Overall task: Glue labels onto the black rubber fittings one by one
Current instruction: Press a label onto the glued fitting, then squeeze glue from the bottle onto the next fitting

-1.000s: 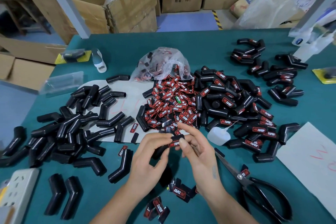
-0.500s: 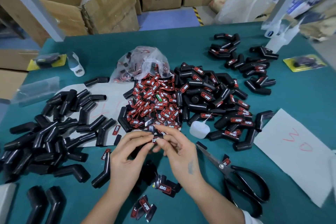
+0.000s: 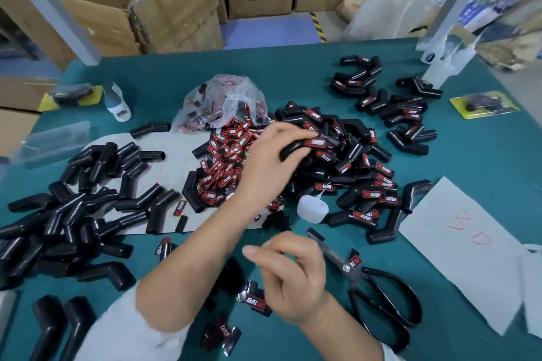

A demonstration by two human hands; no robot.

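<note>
Black rubber fitting (image 3: 296, 147) with a red label, gripped in the left hand (image 3: 272, 161) over the labelled pile (image 3: 352, 167), centre right of the frame.

The step looks like setting a finished piece down; next comes picking an unlabelled fitting from the heap (image 3: 82, 202) at left, a loose label (image 3: 225, 167) from the centre, and the glue bottle (image 3: 312, 209). The right hand (image 3: 293, 275), lower centre, has its fingers loosely curled and appears to hold nothing. Scissors (image 3: 378, 287) lie just beside it on the teal tabletop (image 3: 481, 155), and stray labels litter the near edge.
</note>
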